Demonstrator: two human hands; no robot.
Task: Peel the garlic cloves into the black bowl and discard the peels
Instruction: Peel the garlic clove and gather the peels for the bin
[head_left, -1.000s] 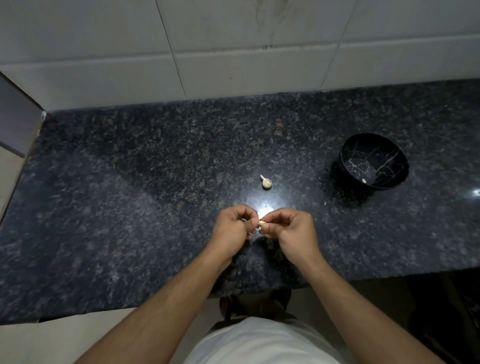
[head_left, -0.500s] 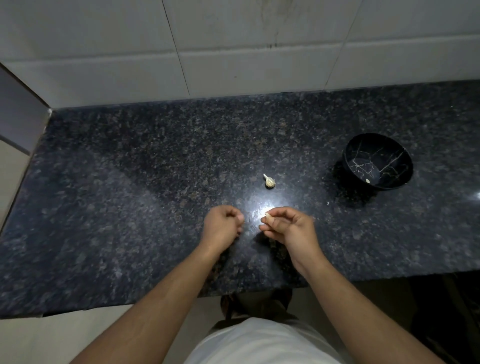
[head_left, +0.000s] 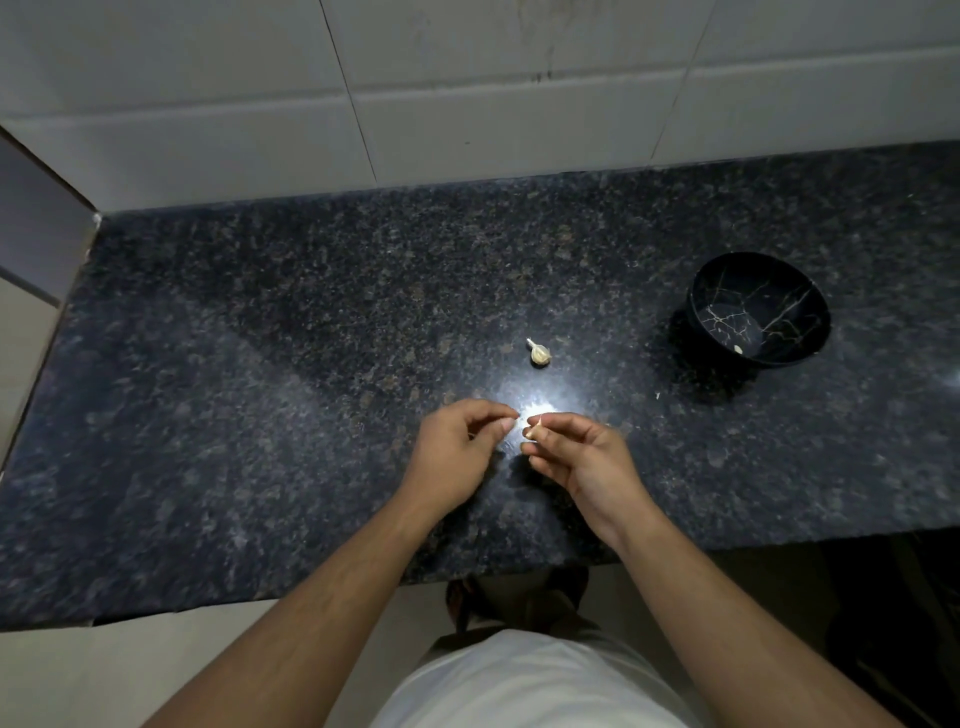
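A second ago we had both hands knotted together over one clove; half a second ago they had drawn apart, and now they close in again. Our right hand (head_left: 582, 460) pinches the garlic clove (head_left: 535, 429) between thumb and fingertips, its pale tip poking up just above the bright glare on the surface (head_left: 260, 415). Our left hand (head_left: 460, 457) has come back to within a hair of it, fingers curled and thumb meeting forefinger as if nipping something thin (a scrap of skin, we judge, though it is too small to make out, so what that grip holds we cannot tell).

We read the pull-away and return as one strip of peel torn off and the next about to be taken. The clove looks partly skinned at best, so this step is mid-course.

The black bowl (head_left: 810, 332) sits well apart to the right, with one small pale piece (head_left: 738, 349) lying on its floor, probably a clove already done. A second clove (head_left: 540, 354), skin and tail intact, lies on the surface beyond our hands, untouched. A tiny pale fleck (head_left: 658, 396) rests near the bowl's shadow, perhaps stray peel.

So we reckon one clove finished, one in hand, one waiting, and the peels yet to be gathered and thrown away
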